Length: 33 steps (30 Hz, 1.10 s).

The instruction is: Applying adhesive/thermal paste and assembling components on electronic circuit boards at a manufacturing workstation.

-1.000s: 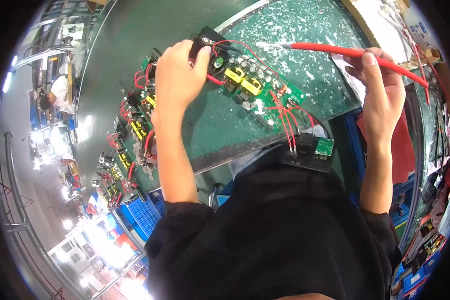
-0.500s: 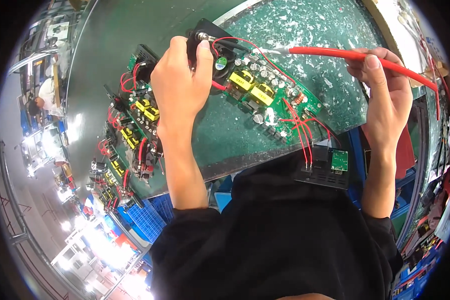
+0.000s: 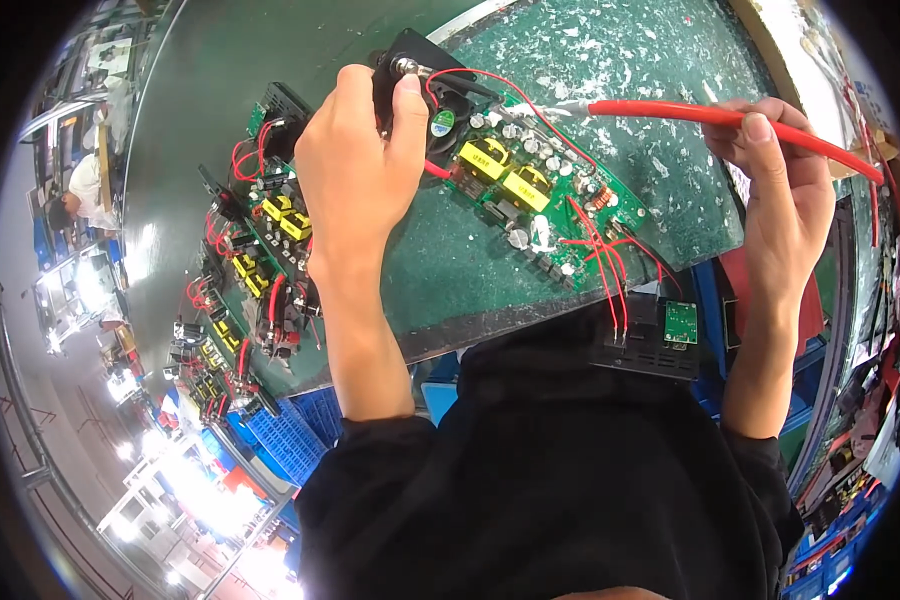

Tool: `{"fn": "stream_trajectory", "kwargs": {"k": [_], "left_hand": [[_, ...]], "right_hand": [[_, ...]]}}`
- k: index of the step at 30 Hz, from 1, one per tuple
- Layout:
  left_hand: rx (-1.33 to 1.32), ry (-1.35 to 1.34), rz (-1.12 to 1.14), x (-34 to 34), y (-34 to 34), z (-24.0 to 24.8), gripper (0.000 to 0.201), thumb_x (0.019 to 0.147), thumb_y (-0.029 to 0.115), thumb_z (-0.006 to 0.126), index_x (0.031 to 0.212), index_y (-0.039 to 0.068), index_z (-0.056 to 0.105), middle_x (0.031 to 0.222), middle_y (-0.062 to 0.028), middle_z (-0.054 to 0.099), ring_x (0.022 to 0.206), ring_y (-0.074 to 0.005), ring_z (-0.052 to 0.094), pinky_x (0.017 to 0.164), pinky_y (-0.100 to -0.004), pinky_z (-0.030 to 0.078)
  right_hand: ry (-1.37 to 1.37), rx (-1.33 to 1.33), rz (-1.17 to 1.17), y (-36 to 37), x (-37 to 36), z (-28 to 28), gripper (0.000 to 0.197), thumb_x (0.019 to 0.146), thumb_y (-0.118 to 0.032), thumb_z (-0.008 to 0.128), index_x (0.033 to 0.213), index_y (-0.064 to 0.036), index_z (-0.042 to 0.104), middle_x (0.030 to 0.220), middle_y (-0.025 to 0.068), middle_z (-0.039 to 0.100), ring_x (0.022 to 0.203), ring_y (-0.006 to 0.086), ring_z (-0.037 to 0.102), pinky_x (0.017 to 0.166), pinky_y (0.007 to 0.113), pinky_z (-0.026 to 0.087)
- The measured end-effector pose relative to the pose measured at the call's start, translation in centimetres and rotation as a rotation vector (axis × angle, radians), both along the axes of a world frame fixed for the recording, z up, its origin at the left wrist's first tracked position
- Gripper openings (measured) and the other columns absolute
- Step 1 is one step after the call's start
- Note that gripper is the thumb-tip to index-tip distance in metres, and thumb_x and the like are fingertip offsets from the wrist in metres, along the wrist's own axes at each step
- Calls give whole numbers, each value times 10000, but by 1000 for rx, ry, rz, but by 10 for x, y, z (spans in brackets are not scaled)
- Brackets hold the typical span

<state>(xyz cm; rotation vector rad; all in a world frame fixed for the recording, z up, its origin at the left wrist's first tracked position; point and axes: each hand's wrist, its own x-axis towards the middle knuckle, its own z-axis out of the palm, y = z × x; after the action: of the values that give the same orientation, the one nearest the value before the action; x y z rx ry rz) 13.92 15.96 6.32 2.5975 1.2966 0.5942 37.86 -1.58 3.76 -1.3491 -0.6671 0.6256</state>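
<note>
A green circuit board (image 3: 530, 205) with yellow transformers and red wires lies on the dark green mat. My left hand (image 3: 355, 170) grips the board's far left end, where a black fan block (image 3: 425, 80) and a metal connector sit. My right hand (image 3: 780, 190) holds a red-handled soldering iron (image 3: 670, 112); its metal tip rests on the board's far edge near the capacitors. Red wires run from the board to a small black panel with a green module (image 3: 665, 335) hanging over the table's near edge.
A row of several similar boards (image 3: 260, 250) with red wires lies along the mat to the left. Blue crates (image 3: 290, 430) sit below the table edge. Another person (image 3: 80, 190) works far to the left. Clutter and wires fill the right edge.
The view has shifted, so the board sits lower and closer. My left hand has stayed on the fan end, and the iron's tip has come down onto the board.
</note>
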Motion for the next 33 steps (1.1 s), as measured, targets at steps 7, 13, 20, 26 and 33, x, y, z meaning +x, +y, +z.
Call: {"fn": "stream_trajectory", "kwargs": {"k": [7,13,20,26,33], "left_hand": [[4,-20,-2,2,0,0,249,944,232,635,859,12,554,725,-146,628,632,-331,624,574,-419,479],[-12,-9,12,2,-1,2,246,943,230,636,867,8,562,729,-142,635,629,-319,624,579,-412,482],[-7,-19,9,3,-2,2,248,945,233,633,868,8,562,733,-146,637,634,-320,628,585,-415,486],[25,-6,4,2,-3,3,253,946,237,631,867,7,562,736,-148,637,638,-323,629,585,-420,486],[24,12,18,2,-4,2,255,946,240,632,871,7,561,730,-144,631,634,-320,627,579,-420,479]], "right_hand": [[14,19,8,4,0,0,247,988,-139,642,1108,73,600,986,141,701,888,195,694,846,327,570],[1,19,12,3,6,1,262,988,-144,644,1121,77,596,980,132,700,884,189,691,844,328,570],[-2,19,39,8,3,-2,258,991,-147,638,1117,75,601,974,130,700,871,195,694,837,333,570],[-33,35,-23,2,12,1,263,987,-149,644,1123,72,605,972,126,698,856,193,691,830,328,563],[-27,-5,27,0,11,3,285,978,-162,664,1115,82,607,957,125,691,858,181,688,825,316,559]]}}
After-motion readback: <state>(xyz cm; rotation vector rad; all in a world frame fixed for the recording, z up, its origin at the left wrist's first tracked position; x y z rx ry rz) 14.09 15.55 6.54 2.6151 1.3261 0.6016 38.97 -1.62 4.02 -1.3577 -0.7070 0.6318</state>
